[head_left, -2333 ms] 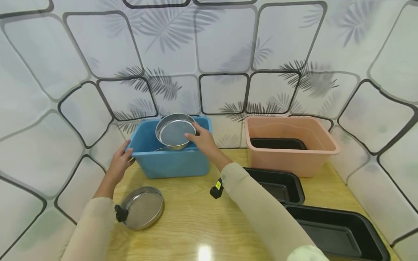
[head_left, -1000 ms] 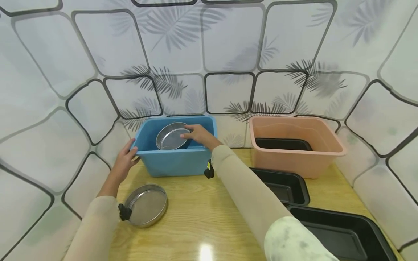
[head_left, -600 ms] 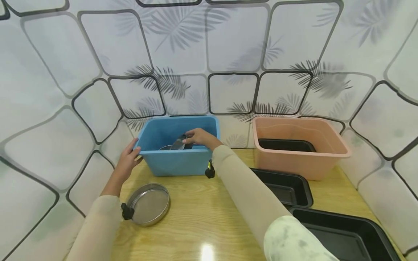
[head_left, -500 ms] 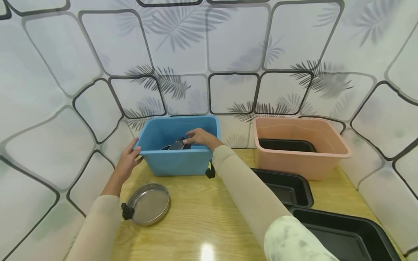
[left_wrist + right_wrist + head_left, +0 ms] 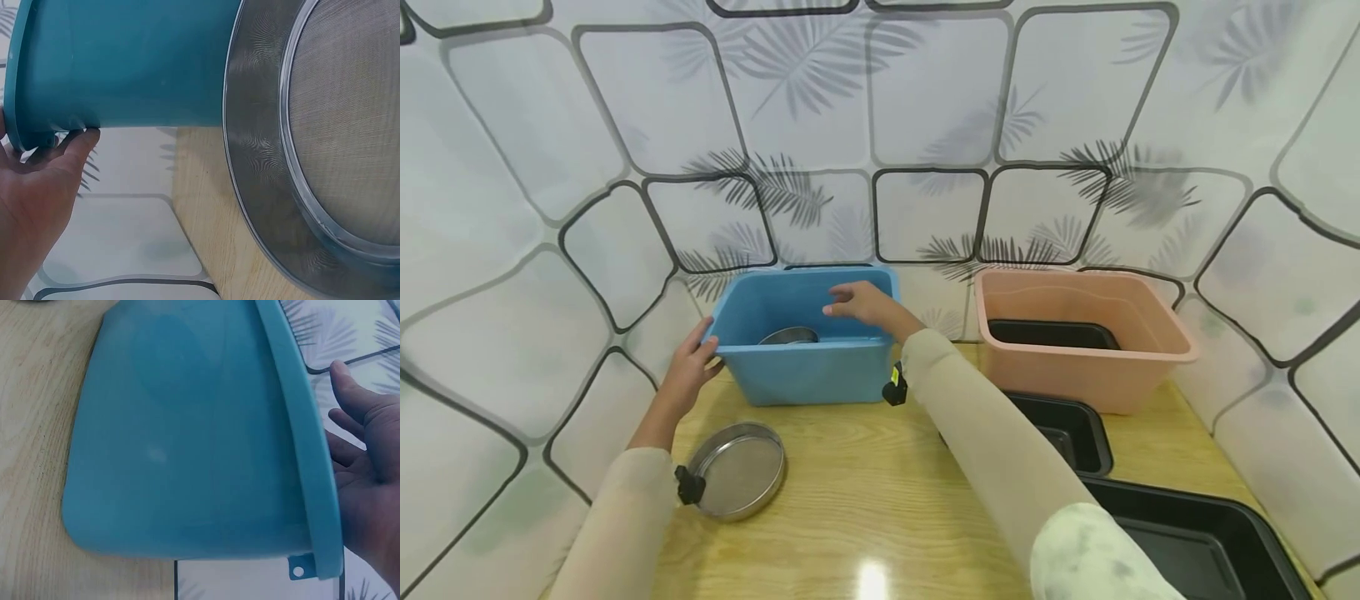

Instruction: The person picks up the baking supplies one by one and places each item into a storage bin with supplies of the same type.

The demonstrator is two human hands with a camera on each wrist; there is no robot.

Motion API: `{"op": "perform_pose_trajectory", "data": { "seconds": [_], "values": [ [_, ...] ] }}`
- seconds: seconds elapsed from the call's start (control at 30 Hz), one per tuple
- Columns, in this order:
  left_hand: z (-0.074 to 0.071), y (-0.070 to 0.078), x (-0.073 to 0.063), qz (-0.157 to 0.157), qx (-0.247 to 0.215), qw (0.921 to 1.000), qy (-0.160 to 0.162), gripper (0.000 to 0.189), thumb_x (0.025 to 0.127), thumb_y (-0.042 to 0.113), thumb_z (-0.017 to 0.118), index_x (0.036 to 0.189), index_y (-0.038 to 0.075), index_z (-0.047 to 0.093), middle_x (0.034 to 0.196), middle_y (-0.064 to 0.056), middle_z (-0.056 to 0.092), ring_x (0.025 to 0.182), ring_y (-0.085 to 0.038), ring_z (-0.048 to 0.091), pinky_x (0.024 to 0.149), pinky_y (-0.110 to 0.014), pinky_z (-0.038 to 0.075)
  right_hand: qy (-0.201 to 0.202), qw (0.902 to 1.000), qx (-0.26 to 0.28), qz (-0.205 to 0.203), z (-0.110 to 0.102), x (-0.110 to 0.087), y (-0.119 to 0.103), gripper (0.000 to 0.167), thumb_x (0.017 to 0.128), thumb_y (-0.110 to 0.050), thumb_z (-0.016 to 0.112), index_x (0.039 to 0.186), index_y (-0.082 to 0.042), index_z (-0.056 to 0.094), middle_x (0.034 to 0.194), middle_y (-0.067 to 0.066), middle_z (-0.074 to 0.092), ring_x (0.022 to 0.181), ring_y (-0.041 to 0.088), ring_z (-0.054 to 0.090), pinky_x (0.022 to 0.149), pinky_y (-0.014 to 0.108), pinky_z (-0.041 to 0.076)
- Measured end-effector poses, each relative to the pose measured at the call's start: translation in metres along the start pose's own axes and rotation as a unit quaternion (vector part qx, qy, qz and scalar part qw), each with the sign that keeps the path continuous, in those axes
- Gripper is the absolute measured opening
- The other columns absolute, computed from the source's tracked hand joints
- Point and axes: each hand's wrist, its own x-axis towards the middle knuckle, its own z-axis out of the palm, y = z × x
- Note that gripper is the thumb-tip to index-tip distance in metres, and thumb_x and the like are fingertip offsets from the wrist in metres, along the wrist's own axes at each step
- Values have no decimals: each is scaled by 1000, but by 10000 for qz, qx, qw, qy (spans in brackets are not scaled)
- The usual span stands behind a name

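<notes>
At the left back of the table stands a blue plastic bin. My left hand grips its left end; in the left wrist view the fingers curl under the rim. Over the bin's right half hovers my right hand, fingers loosely bent and holding nothing. The right wrist view shows that hand past the rim, thumb apart from the fingers. Inside the bin, the upper edge of a round metal sieve shows, the rest hidden by the front wall. Another round sieve lies on the table by my left forearm.
A salmon-pink bin at the right back has a black baking pan inside. Two more black pans, a smaller one and a larger one, lie in front, partly behind my right sleeve. A patterned curtain surrounds the table.
My right hand lowered a sieve into the blue bin and let it go, then rose above the bin. The left hand stayed on the bin's left rim.
</notes>
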Motion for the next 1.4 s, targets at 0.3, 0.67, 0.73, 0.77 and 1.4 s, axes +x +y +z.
{"op": "perform_pose_trajectory", "data": {
  "seconds": [0.3, 0.67, 0.73, 0.77, 1.4],
  "values": [
    [1, -2, 0, -7, -23, 10000, -17, 64, 111, 25, 34, 163, 17, -4, 167, -17, -17, 153, -44, 1, 120, -61, 16, 31, 9983, 543, -229, -4, -13, -3, 65, 98, -43, 65, 155, -24, 41, 155, 5, 47, 140, 24, 47, 114, 44, 42],
    [-1, -4, 1, -6, 84, 10000, -12, 63, 112, 26, 33, 164, 17, -3, 167, -18, -18, 152, -45, 0, 120, -62, 17, 238, 9911, 1063, -760, -1, -35, -13, 62, 97, -40, 67, 153, -23, 46, 149, 3, 54, 135, 20, 53, 113, 42, 44],
    [-2, -5, 1, -1, 75, 10000, -3, 64, 111, 27, 33, 164, 17, -2, 167, -18, -18, 152, -45, 0, 120, -62, 16, 251, 9900, 1100, -851, 1, -41, -17, 61, 98, -40, 67, 152, -23, 46, 148, 3, 55, 134, 19, 54, 113, 42, 44],
    [-2, -5, 1, 8, 70, 10000, 4, 64, 111, 27, 33, 164, 17, -2, 167, -19, -18, 152, -45, 0, 120, -62, 16, 248, 9895, 1121, -880, 3, -44, -18, 61, 97, -40, 67, 152, -23, 46, 147, 2, 56, 133, 19, 55, 112, 42, 44],
    [1, -2, -2, 33, 23, 10000, -17, 66, 111, 31, 35, 164, 17, -2, 166, -20, -19, 152, -46, 0, 120, -62, 16, 374, 9695, 2227, -951, 50, -95, -16, 56, 95, -39, 71, 147, -29, 53, 146, -3, 58, 133, 12, 54, 113, 43, 44]
  ]
}}
